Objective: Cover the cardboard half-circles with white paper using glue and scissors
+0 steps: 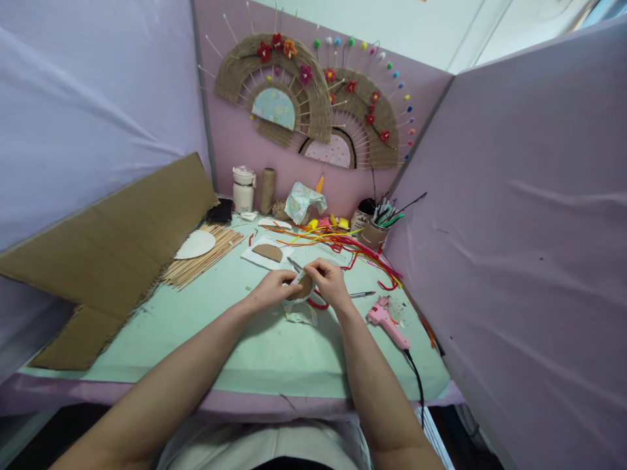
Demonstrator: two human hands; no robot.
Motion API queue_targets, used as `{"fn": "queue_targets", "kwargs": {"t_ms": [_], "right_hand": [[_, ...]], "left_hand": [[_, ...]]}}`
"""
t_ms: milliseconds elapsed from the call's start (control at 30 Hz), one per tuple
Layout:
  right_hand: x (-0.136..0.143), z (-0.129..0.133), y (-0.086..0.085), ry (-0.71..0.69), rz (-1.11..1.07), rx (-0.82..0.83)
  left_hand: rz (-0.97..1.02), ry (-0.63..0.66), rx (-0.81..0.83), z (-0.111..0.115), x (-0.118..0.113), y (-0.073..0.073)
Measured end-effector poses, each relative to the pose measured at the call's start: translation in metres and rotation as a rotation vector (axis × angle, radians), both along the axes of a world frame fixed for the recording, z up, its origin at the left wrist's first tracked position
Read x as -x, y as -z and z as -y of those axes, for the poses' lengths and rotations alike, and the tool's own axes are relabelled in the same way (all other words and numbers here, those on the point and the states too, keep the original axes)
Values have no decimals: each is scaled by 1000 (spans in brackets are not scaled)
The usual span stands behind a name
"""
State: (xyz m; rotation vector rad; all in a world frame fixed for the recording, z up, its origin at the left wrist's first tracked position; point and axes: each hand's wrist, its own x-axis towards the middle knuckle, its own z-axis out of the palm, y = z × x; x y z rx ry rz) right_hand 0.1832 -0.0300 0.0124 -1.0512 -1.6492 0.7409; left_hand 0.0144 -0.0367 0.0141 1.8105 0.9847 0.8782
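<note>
Between my hands is a small cardboard piece (300, 289) with pale patterned fabric along its edge. My left hand (274, 288) pinches it from the left side. On the upper right edge, my right hand (327, 279) closes its fingertips on the same piece. Red-handled scissors (319, 301) lie on the table beneath, partly hidden by my right hand. A scrap of patterned fabric (300, 315) rests just below the piece. Behind my hands, a cardboard half-circle (268, 252) lies on a white sheet (249, 256).
A pink glue gun (389, 324) with a black cord lies at right, near a pen (362, 295). Pipe cleaners (337, 240) spread across the back. Thin wooden sticks (206, 258) and a large cardboard sheet (117, 254) occupy the left. A tool cup (373, 235) stands back right.
</note>
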Motion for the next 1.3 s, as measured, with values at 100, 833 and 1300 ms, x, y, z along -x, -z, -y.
{"fn": "queue_targets", "kwargs": {"t_ms": [100, 833, 1300], "right_hand": [[-1, 0, 0, -20, -23, 22], [3, -4, 12, -66, 73, 121], [8, -2, 15, -28, 155, 47]], "left_hand": [[39, -23, -27, 0, 0, 0], [507, -223, 402, -7, 6, 0], [206, -298, 116, -10, 5, 11]]}}
